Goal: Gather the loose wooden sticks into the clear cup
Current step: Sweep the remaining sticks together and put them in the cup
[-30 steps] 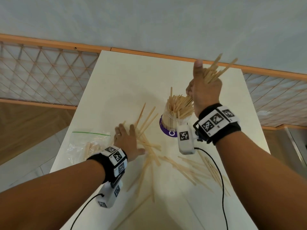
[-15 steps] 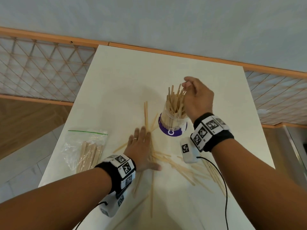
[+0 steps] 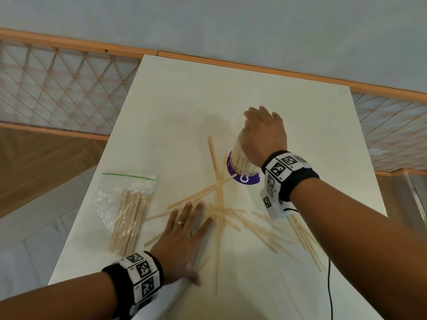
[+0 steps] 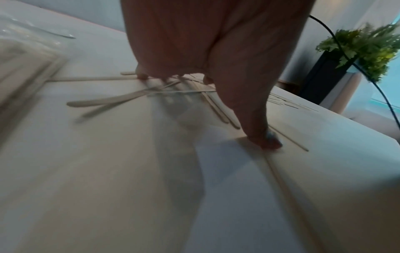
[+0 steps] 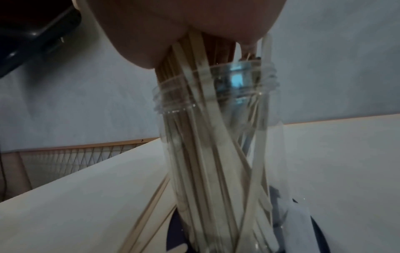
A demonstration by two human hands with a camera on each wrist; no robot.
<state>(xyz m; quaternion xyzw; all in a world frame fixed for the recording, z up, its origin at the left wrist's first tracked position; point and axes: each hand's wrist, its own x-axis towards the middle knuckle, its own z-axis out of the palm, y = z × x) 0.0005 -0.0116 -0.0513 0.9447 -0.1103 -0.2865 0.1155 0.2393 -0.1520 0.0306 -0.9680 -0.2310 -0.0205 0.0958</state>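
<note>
The clear cup (image 3: 239, 155) stands upright on a purple base (image 3: 242, 179) mid-table, packed with wooden sticks (image 5: 194, 154). My right hand (image 3: 265, 135) lies over its mouth, and in the right wrist view the palm (image 5: 173, 25) presses on the stick tops. My left hand (image 3: 184, 229) lies flat with fingers spread on a criss-crossed heap of loose sticks (image 3: 219, 204) in front of the cup. In the left wrist view the fingers (image 4: 266, 140) touch the table among those sticks (image 4: 108, 101). More loose sticks (image 3: 302, 236) lie to the right, under my right forearm.
A clear zip bag (image 3: 127, 209) with several sticks lies at the table's left edge. The white table (image 3: 208, 100) ends at a wall rail behind. A black cable (image 3: 329, 285) hangs from my right wrist. A potted plant (image 4: 368, 48) stands beyond the table.
My right hand came down from holding a raised bunch of sticks, left them in the cup, and now covers their tops. My left hand slid nearer over the loose sticks.
</note>
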